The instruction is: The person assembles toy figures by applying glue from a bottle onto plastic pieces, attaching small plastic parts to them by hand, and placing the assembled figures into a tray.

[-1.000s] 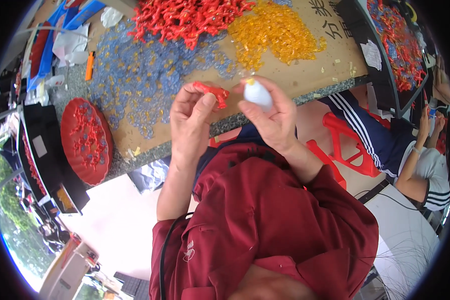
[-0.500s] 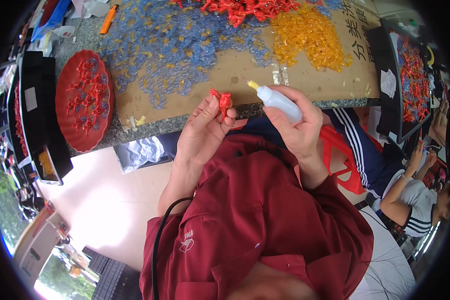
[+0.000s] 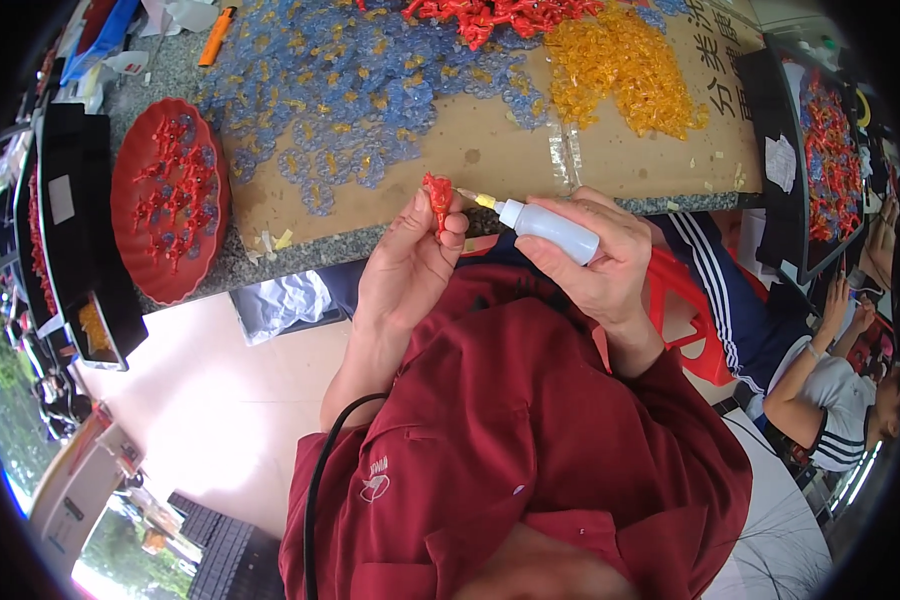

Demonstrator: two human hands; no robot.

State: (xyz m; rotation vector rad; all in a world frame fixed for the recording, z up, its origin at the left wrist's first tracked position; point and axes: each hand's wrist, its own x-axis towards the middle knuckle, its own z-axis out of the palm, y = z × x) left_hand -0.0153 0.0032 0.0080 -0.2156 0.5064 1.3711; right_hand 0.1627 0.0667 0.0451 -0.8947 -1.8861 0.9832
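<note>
Head view: cardboard-covered stone table (image 3: 390, 240)

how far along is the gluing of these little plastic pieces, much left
Done: a red plate on the left already carries a batch of red pieces with blue bits on them. In hand: the left hand pinches one red piece while the right hand aims a white squeeze bottle with its nozzle at it. Left: big loose heaps of blue pieces, yellow pieces and red pieces on the cardboard, so probably plenty.
</note>
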